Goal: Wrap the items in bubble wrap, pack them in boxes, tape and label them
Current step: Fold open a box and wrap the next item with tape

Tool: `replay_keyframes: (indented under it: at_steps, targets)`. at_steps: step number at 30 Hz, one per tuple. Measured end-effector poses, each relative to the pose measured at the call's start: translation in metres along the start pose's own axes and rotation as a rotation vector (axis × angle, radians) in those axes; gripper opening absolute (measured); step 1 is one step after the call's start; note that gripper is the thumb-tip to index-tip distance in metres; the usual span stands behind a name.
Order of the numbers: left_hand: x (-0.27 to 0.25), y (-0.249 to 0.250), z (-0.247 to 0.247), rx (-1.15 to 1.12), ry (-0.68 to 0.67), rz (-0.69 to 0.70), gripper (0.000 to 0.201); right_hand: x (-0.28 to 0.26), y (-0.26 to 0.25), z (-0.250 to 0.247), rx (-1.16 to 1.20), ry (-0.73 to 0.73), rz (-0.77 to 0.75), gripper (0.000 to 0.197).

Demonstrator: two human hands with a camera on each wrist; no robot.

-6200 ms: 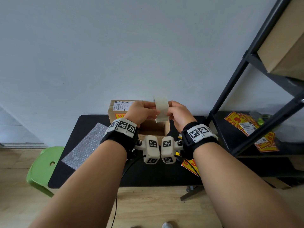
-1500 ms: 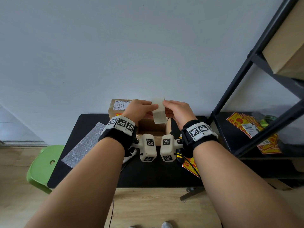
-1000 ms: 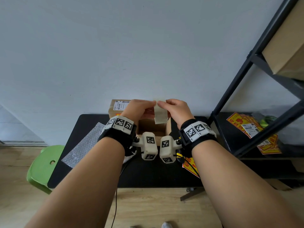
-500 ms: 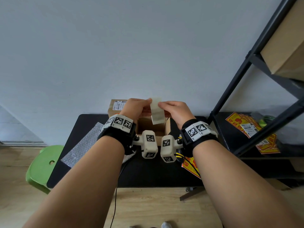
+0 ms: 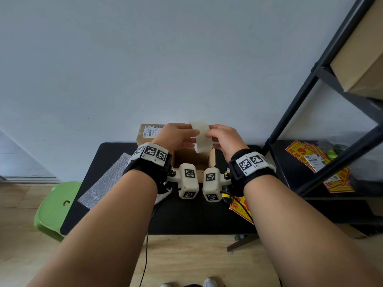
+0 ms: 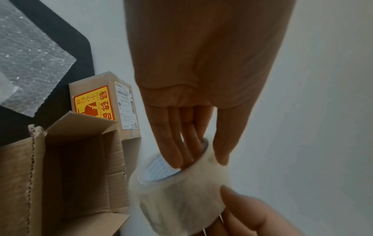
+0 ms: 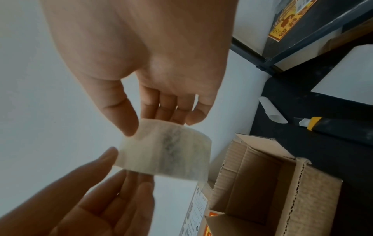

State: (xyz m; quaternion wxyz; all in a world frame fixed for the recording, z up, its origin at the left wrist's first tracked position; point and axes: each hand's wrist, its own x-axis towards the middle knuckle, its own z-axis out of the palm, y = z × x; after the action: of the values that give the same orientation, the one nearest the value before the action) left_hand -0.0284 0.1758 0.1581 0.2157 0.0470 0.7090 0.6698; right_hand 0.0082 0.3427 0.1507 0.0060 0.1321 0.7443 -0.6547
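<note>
Both hands hold a roll of clear tape (image 5: pixel 202 137) in the air over an open cardboard box (image 5: pixel 212 160) on the black table (image 5: pixel 186 216). My left hand (image 5: pixel 186 135) has its fingers (image 6: pixel 173 148) inside the core of the tape roll (image 6: pixel 181 191) and its thumb on the outside. My right hand (image 5: pixel 215 135) pinches the roll (image 7: pixel 165 153) between thumb (image 7: pixel 123 115) and fingers. The open box (image 6: pixel 70 167) looks dark inside, and its contents are not visible. A sealed box (image 6: pixel 121 103) with a shipping label and a yellow fragile sticker stands behind it against the wall.
A sheet of bubble wrap (image 5: pixel 103 181) lies on the table's left part, and a green stool (image 5: pixel 56 208) stands left of the table. To the right a black rack (image 5: pixel 290 112) holds yellow stickers (image 5: pixel 317 160). A utility knife (image 7: pixel 333 127) lies right of the open box.
Both hands have kept the roll above the open box. It has turned a little between the fingers and drifted slightly left; the hands sit a bit lower than six seconds ago.
</note>
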Motion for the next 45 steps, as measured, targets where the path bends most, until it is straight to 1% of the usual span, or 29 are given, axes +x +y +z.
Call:
replay_keyframes:
  at_steps: [2, 4, 7, 12, 17, 22, 24, 27, 29, 31, 33, 35, 39, 43, 45]
  targets:
    - [0.0, 0.0, 0.001, 0.048, -0.016, 0.013, 0.031, 0.001, -0.002, 0.001, 0.016, 0.006, 0.011, 0.015]
    - [0.001, 0.001, 0.002, 0.039, -0.004, 0.024, 0.033, 0.001, -0.001, 0.002, 0.035, 0.012, 0.028, 0.024]
    - [0.002, 0.002, 0.005, 0.018, 0.011, 0.035, 0.032, 0.002, 0.001, 0.003, 0.085, 0.003, 0.027, 0.023]
    - [0.003, 0.002, 0.005, -0.012, 0.029, 0.032, 0.025, 0.003, 0.005, 0.004, 0.063, 0.01, 0.014, 0.041]
    - [0.003, -0.001, 0.006, -0.026, 0.036, 0.028, 0.025, 0.005, 0.011, 0.002, 0.029, -0.01, 0.011, 0.041]
    - [0.004, -0.003, 0.006, -0.033, 0.039, 0.028, 0.024, 0.004, 0.012, 0.002, 0.08, -0.039, 0.007, 0.051]
    - [0.006, -0.003, 0.005, -0.035, 0.054, 0.022, 0.026, 0.003, 0.012, 0.002, 0.073, -0.031, 0.005, 0.047]
    - [0.009, -0.002, 0.002, -0.07, 0.098, 0.01, 0.032, 0.007, 0.012, 0.003, -0.009, -0.028, 0.015, 0.03]
    - [0.011, -0.002, 0.001, -0.071, 0.126, 0.018, 0.03, 0.007, 0.009, 0.004, -0.074, -0.049, 0.025, 0.017]
    - [0.011, -0.004, 0.0, -0.085, 0.143, 0.025, 0.025, 0.008, 0.009, 0.003, -0.109, -0.068, 0.026, 0.012]
    - [0.012, -0.005, -0.002, -0.083, 0.15, 0.026, 0.026, 0.007, 0.012, 0.002, -0.09, -0.069, 0.013, 0.015]
    - [0.011, -0.005, -0.003, -0.023, 0.136, 0.032, 0.026, 0.009, 0.016, 0.003, -0.05, -0.05, -0.002, 0.015]
    - [0.008, -0.002, -0.002, 0.092, 0.096, 0.067, 0.016, 0.01, 0.014, 0.005, 0.06, -0.024, -0.014, 0.014]
    - [0.007, -0.001, -0.005, 0.087, 0.038, 0.058, 0.029, 0.009, 0.016, 0.006, 0.109, -0.043, -0.027, 0.016]
    - [0.007, -0.001, -0.005, 0.089, 0.042, 0.054, 0.027, 0.008, 0.017, 0.006, 0.122, -0.047, -0.03, 0.016]
